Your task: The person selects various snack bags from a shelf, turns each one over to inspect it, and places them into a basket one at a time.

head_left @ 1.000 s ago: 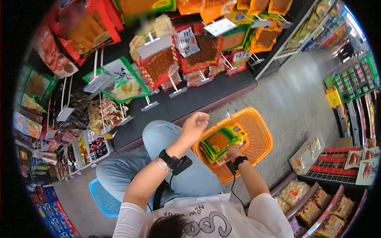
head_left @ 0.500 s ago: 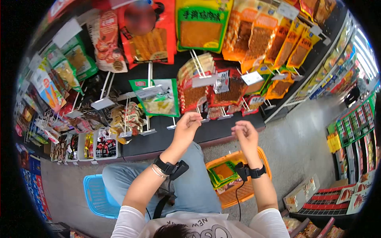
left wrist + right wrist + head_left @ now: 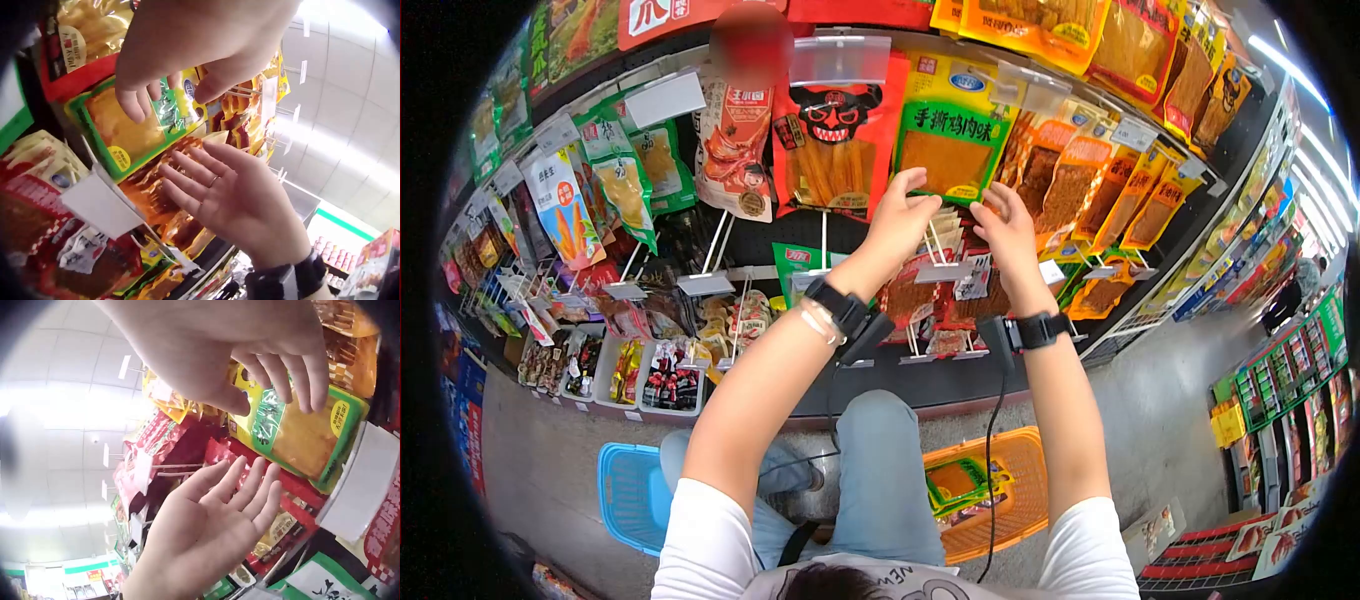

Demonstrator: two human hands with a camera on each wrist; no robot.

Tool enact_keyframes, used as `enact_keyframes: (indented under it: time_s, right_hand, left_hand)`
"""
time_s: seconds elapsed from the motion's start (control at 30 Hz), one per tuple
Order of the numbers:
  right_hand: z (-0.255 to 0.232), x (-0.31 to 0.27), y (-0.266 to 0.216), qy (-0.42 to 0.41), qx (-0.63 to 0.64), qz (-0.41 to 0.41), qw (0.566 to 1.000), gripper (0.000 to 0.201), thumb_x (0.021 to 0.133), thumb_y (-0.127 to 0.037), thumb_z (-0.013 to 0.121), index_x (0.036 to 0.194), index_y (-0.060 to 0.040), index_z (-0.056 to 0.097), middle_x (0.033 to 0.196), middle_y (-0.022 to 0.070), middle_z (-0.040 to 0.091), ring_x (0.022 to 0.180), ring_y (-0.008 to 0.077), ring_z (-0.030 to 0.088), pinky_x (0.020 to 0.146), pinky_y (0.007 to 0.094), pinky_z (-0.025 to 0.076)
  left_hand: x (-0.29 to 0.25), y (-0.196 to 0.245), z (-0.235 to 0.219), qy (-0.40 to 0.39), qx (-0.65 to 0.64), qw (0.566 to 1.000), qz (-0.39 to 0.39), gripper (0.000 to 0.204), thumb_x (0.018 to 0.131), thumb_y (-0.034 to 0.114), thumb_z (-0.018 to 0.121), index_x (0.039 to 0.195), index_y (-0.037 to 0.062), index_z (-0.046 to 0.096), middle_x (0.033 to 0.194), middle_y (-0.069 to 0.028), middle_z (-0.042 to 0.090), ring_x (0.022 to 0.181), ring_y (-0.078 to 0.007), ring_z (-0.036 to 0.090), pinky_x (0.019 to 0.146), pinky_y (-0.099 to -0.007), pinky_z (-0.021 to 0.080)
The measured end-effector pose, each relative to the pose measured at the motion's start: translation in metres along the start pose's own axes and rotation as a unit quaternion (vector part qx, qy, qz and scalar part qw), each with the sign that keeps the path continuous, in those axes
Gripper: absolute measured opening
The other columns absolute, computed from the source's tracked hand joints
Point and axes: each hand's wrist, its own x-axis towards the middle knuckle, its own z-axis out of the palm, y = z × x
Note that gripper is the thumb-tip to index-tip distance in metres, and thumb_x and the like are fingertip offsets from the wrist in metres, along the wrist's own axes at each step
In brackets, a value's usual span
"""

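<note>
Here, both hands, left hand [image 3: 913,212] and right hand [image 3: 1003,226], hover open and empty under the green-and-yellow plastic snack packet [image 3: 948,140] hanging on its peg; best grip its lower corners, then lift it off evenly.

green-yellow snack packet [image 3: 948,135], orange basket [image 3: 1020,470]
</note>
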Motion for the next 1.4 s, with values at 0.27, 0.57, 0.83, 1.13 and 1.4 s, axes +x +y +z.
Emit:
enact_keyframes:
  time_s: [0.27, 0.57, 0.83, 1.13, 1.4]
  right_hand:
    - [0.008, 0.059, 0.005, 0.052, -0.052, 0.019, 0.997, 0.058, 0.078, -0.015, 0.065, 0.125, 0.0081, 0.040, 0.124, 0.0204, 0.050, 0.113, 0.0262, 0.050, 0.095, 0.0331, 0.037]
    - [0.006, 0.084, 0.053, 0.071, -0.133, -0.028, 0.988, 0.061, 0.075, -0.019, 0.066, 0.127, 0.0018, 0.041, 0.117, 0.0198, 0.056, 0.108, 0.0287, 0.055, 0.091, 0.0348, 0.041]
    - [0.011, 0.081, 0.039, 0.054, -0.265, -0.114, 0.956, 0.042, 0.072, -0.012, 0.065, 0.108, 0.0013, 0.049, 0.097, 0.0234, 0.059, 0.095, 0.0417, 0.054, 0.085, 0.0453, 0.042]
    - [0.013, 0.068, 0.010, -0.004, 0.030, 0.034, 0.999, 0.040, 0.082, -0.004, 0.065, 0.114, 0.0007, 0.041, 0.099, 0.0106, 0.062, 0.089, 0.0137, 0.058, 0.074, 0.0242, 0.045]
    - [0.009, 0.071, 0.014, -0.041, 0.016, -0.022, 0.999, 0.026, 0.084, -0.008, 0.063, 0.108, 0.0006, 0.055, 0.100, 0.0064, 0.062, 0.088, 0.0117, 0.056, 0.077, 0.0260, 0.044]
  left_hand:
    - [0.050, -0.014, -0.008, 0.017, 0.158, 0.986, 0.057, 0.076, 0.071, 0.019, 0.066, 0.132, -0.0079, 0.030, 0.127, -0.0276, 0.044, 0.120, -0.0359, 0.044, 0.099, -0.0382, 0.036]
    - [0.056, -0.029, -0.015, 0.007, 0.194, 0.980, -0.046, 0.089, 0.076, 0.019, 0.066, 0.140, -0.0084, 0.011, 0.135, -0.0227, 0.039, 0.124, -0.0272, 0.040, 0.101, -0.0308, 0.032]
    - [0.069, -0.035, -0.010, 0.014, 0.198, 0.980, -0.026, 0.092, 0.069, 0.023, 0.069, 0.136, -0.0118, 0.016, 0.133, -0.0304, 0.036, 0.126, -0.0375, 0.036, 0.103, -0.0376, 0.032]
    - [0.063, -0.056, -0.010, -0.008, 0.219, 0.975, -0.026, 0.086, 0.075, 0.028, 0.066, 0.137, -0.0093, 0.020, 0.138, -0.0300, 0.029, 0.131, -0.0357, 0.029, 0.107, -0.0374, 0.026]
    - [0.035, -0.055, 0.000, -0.074, 0.248, 0.966, 0.004, 0.074, 0.084, 0.032, 0.059, 0.140, -0.0011, 0.024, 0.143, -0.0300, 0.019, 0.135, -0.0377, 0.018, 0.110, -0.0378, 0.018]
